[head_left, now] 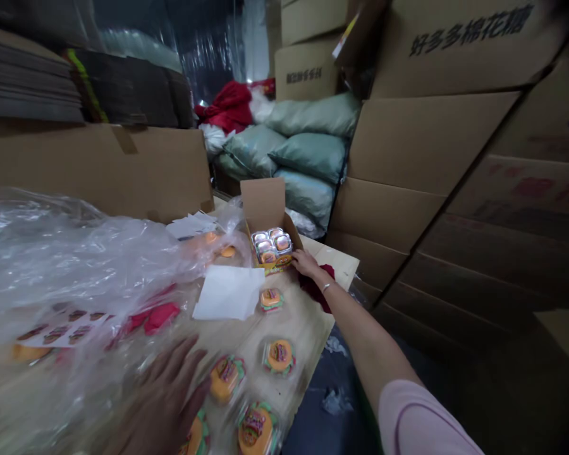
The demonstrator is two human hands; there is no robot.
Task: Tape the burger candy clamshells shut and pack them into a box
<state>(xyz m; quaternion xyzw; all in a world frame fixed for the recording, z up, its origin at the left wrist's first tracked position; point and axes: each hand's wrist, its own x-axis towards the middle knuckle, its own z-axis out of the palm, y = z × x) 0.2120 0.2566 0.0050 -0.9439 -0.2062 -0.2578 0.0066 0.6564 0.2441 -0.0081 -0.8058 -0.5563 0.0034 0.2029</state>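
My left hand [164, 395] is low in the view, slightly blurred, fingers stretched out and empty. It hovers over or rests on the table beside several clear plastic packs with burger-shaped contents, the nearest being one burger pack [226, 378]. Further off, my right hand [305, 263] has its fingers closed at the front right corner of a small cardboard box [263, 201]. The lid of that box stands up, and inside lie shiny packs [271, 245] in rows. Another burger pack [271, 299] sits just in front of the box.
White paper sheets [228, 292] lie left of the box. Crumpled clear plastic [85, 259] covers the table's left side, near pink-red material [159, 316]. Dark red cloth [326, 281] lies under my right wrist. Large cartons [427, 139] and green sacks [313, 151] are stacked behind.
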